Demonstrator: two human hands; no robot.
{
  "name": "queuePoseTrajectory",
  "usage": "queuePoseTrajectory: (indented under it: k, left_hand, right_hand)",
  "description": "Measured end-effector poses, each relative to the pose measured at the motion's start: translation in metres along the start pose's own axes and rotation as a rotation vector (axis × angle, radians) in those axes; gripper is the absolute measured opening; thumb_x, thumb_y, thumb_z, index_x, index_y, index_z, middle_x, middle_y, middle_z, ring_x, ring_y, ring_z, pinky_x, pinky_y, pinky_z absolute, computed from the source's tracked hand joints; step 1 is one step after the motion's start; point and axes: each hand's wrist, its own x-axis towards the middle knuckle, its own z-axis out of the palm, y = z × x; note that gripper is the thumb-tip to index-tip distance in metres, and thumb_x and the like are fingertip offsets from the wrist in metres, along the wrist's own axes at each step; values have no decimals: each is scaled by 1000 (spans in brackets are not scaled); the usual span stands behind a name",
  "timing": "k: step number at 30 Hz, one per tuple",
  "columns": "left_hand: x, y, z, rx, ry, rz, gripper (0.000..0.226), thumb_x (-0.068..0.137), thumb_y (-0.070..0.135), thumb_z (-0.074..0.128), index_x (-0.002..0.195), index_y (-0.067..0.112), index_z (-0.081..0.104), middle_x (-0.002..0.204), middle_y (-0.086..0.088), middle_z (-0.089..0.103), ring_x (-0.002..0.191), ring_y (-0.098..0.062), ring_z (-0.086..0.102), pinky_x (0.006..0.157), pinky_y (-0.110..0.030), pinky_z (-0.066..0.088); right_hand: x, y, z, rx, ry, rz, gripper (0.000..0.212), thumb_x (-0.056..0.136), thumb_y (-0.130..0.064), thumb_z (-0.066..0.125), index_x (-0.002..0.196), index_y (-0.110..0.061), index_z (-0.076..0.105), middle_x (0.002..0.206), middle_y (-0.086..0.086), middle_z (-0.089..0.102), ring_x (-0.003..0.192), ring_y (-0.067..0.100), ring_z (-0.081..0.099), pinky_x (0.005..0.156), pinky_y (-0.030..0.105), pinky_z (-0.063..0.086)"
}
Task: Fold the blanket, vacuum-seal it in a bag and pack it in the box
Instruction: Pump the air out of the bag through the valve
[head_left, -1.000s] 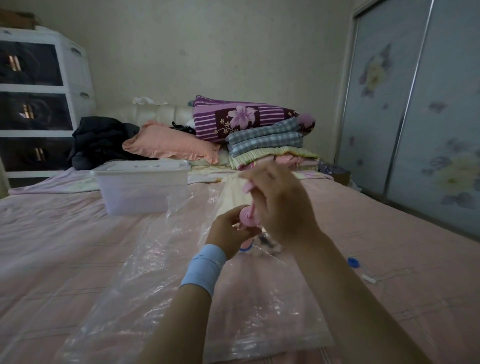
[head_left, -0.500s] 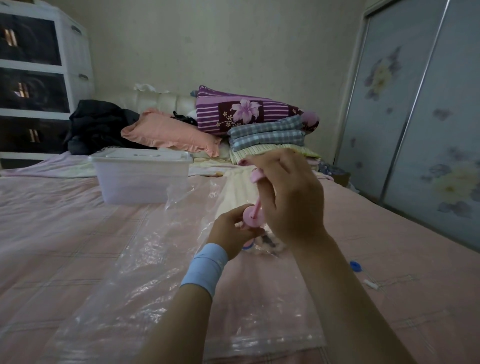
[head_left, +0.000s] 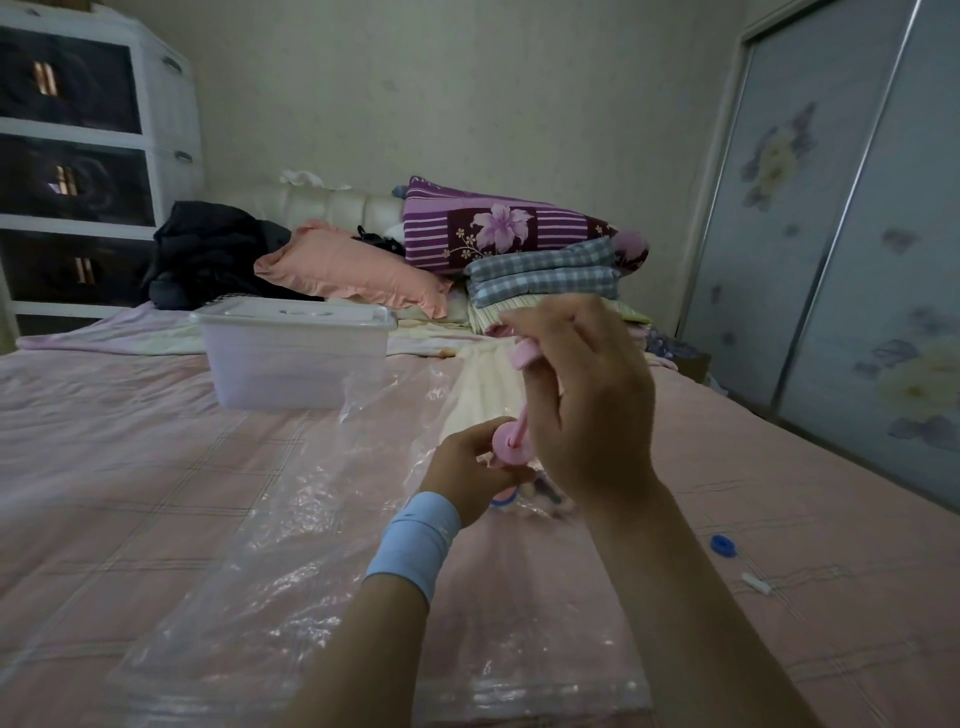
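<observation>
Moved: the right hand (head_left: 587, 410) has drawn the pump handle (head_left: 525, 354) a little higher above the pink pump (head_left: 511, 448), so more rod shows than a second ago.
Right fingers: curled round the handle.
Left hand (head_left: 467, 478): fingers and thumb wrapped round the pump body, over the vacuum bag (head_left: 291, 545) spread on the bed (head_left: 104, 467).
Blanket (head_left: 480, 387): pale yellow, at the bag's far end, behind the hands.
Box (head_left: 291, 364): lidded, beyond the bag, to the left.
Writing: dark print beside the pump, too blurred to read.
</observation>
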Motion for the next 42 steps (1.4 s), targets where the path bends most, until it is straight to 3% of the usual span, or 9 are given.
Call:
queuePoseTrajectory:
  k: [3,6,14,19,21,28,35,38,42]
  left_hand:
    - [-4,3,-1,-10,23,-32,32,73,3,68,82,34,65,77,19,68,77,-5,62,68,-9,46]
    - [-5,5,-2,-14,16,-56,36,75,-1,65,75,35,60,75,9,68,78,-11,63,65,-13,46]
    - [-2,2,0,-3,-9,-17,41,64,23,80,102,34,71,94,18,72,95,-12,65,91,-32,51]
    - [-6,10,1,5,19,-63,35,76,2,65,79,37,62,82,11,69,87,-16,65,76,-22,51]
    - [-5,10,-1,-1,9,-53,34,76,3,69,79,37,61,79,15,68,83,-14,63,75,-21,49]
    - [-3,9,-2,-12,-18,-8,46,55,35,74,101,28,71,92,15,72,95,-15,65,89,-34,52]
    - [-5,12,-15,-25,-125,-59,37,75,-5,59,100,23,62,102,3,69,103,-14,63,83,-19,50]
    - [1,15,-25,17,-72,-81,59,75,-18,44,120,16,62,121,4,65,114,-10,57,97,-27,46]
    - [5,29,-36,-74,163,-36,40,87,-4,46,103,25,68,101,4,71,92,-14,64,87,-31,53]
  right_hand:
    - [-41,10,23,-37,-289,124,34,94,-16,48,121,-18,69,113,3,62,93,20,59,74,41,52]
    - [-65,20,30,1,-581,247,38,92,-21,44,120,-22,70,121,-2,60,98,18,61,82,44,54]
    - [-10,6,2,92,-89,37,29,98,-9,49,117,-5,70,116,12,65,109,23,61,91,37,53]
    - [-65,21,27,54,-556,268,45,91,-25,36,117,-16,71,118,2,61,101,22,61,86,45,53]
    - [-55,21,22,126,-568,291,48,90,-24,34,117,-14,72,119,1,62,105,20,60,91,43,52]
    - [-7,6,4,181,-89,42,30,98,-8,47,116,-2,69,117,13,63,115,20,58,99,27,47]
    - [-73,27,40,136,-559,334,42,95,-19,41,129,-21,66,141,2,52,124,20,52,102,44,49]
    - [-72,30,38,220,-628,404,54,95,-13,55,145,-33,49,159,-8,27,129,-2,36,109,30,41]
    - [-67,32,41,316,-665,456,98,89,-5,64,154,-50,6,158,-16,16,107,-23,42,82,7,44]
